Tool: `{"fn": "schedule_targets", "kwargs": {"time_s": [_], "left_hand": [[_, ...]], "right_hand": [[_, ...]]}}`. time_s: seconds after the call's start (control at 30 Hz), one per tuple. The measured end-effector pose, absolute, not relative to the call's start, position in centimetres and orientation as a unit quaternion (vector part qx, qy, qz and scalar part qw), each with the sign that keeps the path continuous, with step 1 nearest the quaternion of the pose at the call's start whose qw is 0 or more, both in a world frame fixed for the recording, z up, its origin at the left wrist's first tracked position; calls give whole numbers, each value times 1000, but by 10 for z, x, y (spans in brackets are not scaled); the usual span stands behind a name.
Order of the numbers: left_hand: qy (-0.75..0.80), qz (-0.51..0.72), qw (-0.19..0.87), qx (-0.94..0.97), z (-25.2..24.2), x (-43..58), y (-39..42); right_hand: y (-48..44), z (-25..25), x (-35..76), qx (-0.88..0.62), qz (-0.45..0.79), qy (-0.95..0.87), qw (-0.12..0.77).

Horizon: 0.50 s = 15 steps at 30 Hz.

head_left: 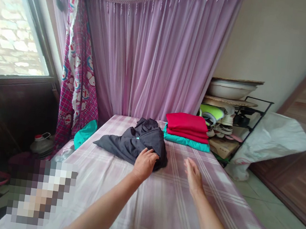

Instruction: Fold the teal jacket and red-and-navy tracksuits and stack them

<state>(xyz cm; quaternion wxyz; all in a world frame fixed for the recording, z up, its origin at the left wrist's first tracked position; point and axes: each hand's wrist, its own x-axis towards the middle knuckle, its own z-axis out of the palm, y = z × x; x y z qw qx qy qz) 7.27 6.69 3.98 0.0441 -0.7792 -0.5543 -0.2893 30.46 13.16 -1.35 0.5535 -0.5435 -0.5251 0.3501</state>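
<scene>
— In the middle of the frame, a bed [157,209] under a plaid pink sheet [139,218] runs toward a lilac net curtain [154,62]. Where's the weak spot?

— Upper right of the bed, I'd say. A red folded cloth [187,122] sits on a teal folded cloth [185,142], beyond them a black shoe rack [255,105]. That stack stands close to the dark garment [138,142], so a hard shove of the garment could topple it.

— And the garment itself?

— A loose, crumpled heap at the bed's centre, one flap trailing left. A careless tug could drag the sheet into wrinkles with it.

— The hands?

— Apart. The left hand [144,164] rests on the heap's lower edge, fingers curved over it, though I can't tell if they grip. The right hand [194,176] is open and empty, fingers spread, just beside the heap. Whether its palm touches the sheet, I can't tell.
</scene>
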Motion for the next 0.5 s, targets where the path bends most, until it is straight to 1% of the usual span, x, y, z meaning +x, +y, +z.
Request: {"fn": "schedule_targets", "kwargs": {"time_s": [0.13, 0.2, 0.33, 0.43, 0.5], "left_hand": [[-488, -257, 58, -832, 25, 98, 51], [-461, -238, 43, -854, 14, 105, 44], [-432, -209, -5, -878, -6, 104, 21], [-432, -211, -17, -877, -7, 87, 3], [-490, -248, 18, -836, -1, 63, -3]], "right_hand": [[120, 16, 289, -518, 246, -635, 518], [114, 24, 283, -546, 199, -652, 487], [104, 25, 287, -621, 144, -650, 414], [100, 19, 299, -638, 84, -661, 386], [98, 16, 306, -630, 48, -678, 376]]}}
